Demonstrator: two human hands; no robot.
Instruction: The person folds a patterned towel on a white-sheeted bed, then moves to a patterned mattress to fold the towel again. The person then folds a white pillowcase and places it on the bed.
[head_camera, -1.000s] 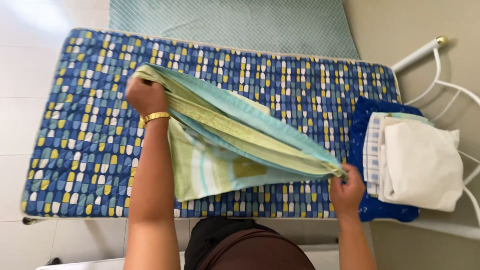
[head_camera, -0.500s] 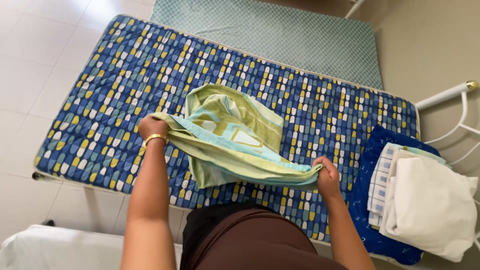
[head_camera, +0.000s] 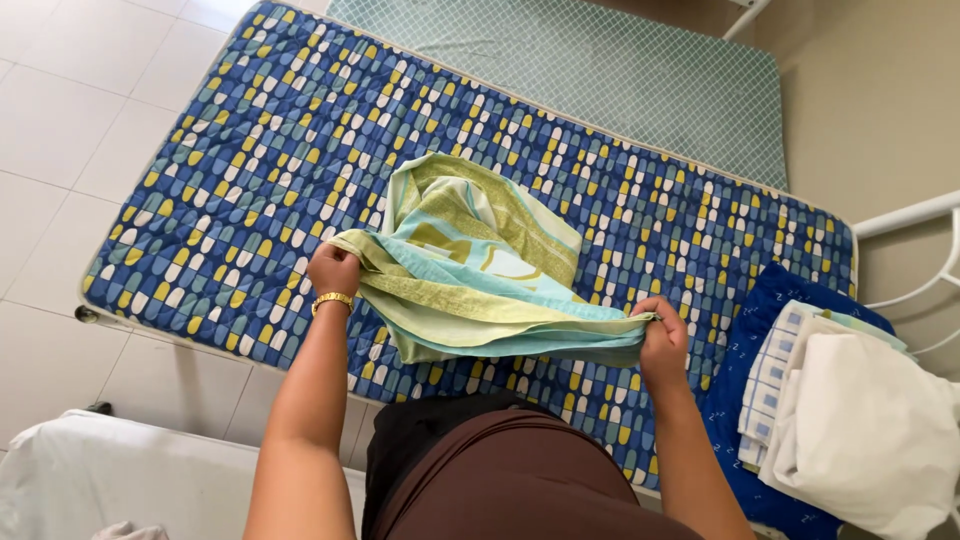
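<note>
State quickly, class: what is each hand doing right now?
Left hand: closed, gripping one end of the green and blue cloth.
Right hand: closed, pinching the cloth's other end.

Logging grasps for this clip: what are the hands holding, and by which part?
Both hold one green and pale blue cloth: the left hand grips its bunched left end, the right hand pinches its gathered right end.

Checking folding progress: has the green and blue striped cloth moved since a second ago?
Yes. The green and blue striped cloth came down onto the blue patterned mattress, bunched.
</note>
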